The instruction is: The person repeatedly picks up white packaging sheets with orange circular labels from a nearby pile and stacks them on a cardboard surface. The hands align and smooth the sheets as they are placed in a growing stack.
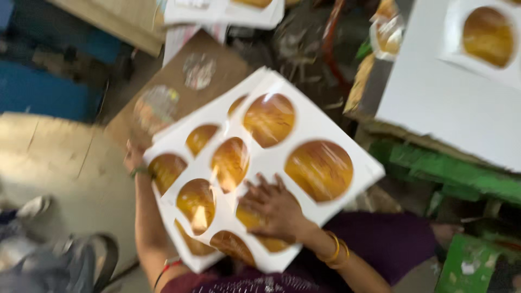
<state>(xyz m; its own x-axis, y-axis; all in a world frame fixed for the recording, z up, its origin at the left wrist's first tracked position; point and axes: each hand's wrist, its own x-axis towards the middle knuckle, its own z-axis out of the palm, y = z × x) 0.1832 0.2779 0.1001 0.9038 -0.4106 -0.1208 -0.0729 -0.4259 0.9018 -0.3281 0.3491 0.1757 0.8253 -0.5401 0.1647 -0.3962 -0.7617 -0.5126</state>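
Note:
A stack of glossy white sheets [304, 116] printed with round golden-orange discs rests across my lap, tilted. My right hand [274, 209] lies flat on the top sheet near its lower edge, fingers spread over one disc. My left hand [134, 157] grips the stack's left edge from behind, mostly hidden by the sheets. The picture is blurred by motion.
A brown cardboard piece [217, 68] with two round stickers lies under the stack. A white board [434, 92] holding another disc sheet sits on a green bench [450, 168] at right. More sheets [228, 13] lie at top. A person's shoes [65, 260] show at bottom left.

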